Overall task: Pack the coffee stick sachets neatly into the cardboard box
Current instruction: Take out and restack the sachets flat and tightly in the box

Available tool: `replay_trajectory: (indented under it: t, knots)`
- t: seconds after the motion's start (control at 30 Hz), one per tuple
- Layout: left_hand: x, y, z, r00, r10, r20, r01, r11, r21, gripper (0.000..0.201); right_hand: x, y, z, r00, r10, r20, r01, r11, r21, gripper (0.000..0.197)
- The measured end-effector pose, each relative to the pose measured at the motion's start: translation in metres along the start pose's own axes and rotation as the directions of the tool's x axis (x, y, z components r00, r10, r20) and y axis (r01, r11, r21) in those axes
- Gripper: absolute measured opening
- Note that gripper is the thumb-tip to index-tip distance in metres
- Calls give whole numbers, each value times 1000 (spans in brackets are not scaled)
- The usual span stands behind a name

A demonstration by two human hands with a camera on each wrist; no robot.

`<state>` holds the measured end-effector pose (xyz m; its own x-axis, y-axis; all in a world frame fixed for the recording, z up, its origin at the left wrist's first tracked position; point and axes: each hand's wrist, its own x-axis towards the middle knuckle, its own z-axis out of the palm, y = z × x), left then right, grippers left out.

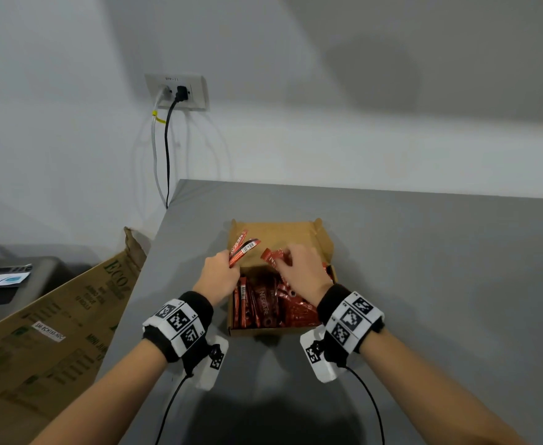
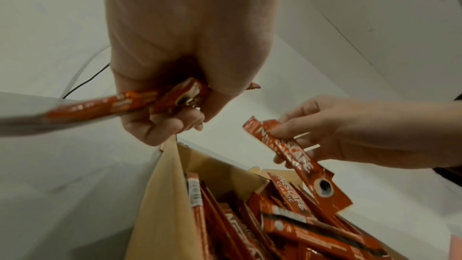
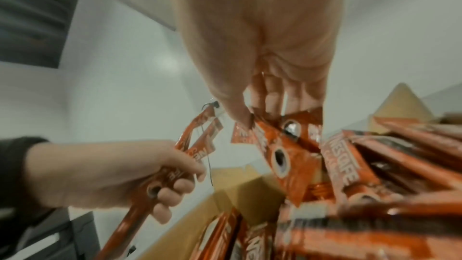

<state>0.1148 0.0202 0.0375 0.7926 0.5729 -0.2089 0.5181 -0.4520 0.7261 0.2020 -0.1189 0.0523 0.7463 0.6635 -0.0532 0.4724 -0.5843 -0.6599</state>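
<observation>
Handling: I judge the coffee stick sachets (image 1: 265, 308) light, thin and slick-filmed, bending easily; I would pinch them mid-length, several flat together.
Appearance: red-orange sticks, white lettering, dark cup motif, barcode on the reverse.
Location: most lie jumbled in the cardboard box (image 1: 323, 244) on the grey table (image 1: 424, 268).
Left hand (image 1: 217, 273): fingers curled round a few sticks (image 1: 242, 248) fanning above the box's left wall.
Right hand (image 1: 302, 268): thumb and fingertips pinching a small bunch (image 2: 298, 162) over the box.
</observation>
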Motion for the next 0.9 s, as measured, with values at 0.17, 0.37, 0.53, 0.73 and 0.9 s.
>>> replay_trajectory:
  t: [0.17, 0.37, 0.53, 0.73, 0.9]
  knots:
    - [2, 1, 5, 1000, -12, 16, 12, 1000, 11, 12, -6, -5, -6, 995, 73, -71, -55, 973, 223, 20]
    - [6, 0, 6, 996, -53, 77, 48, 997, 63, 11, -7, -8, 20, 973, 206, 99, -207, 978, -10, 24]
    - [10, -1, 3, 985, -99, 141, 92, 994, 59, 9, -15, -2, 19, 975, 115, 192, -35, 926, -377, 41]
    - [9, 0, 4, 988, -81, 135, 70, 994, 78, 19, -17, 9, 11, 988, 48, 144, 1, 945, -326, 19]
    - [9, -1, 5, 988, -74, 134, 64, 995, 74, 23, -9, 26, -23, 977, 207, -55, -214, 956, -201, 17]
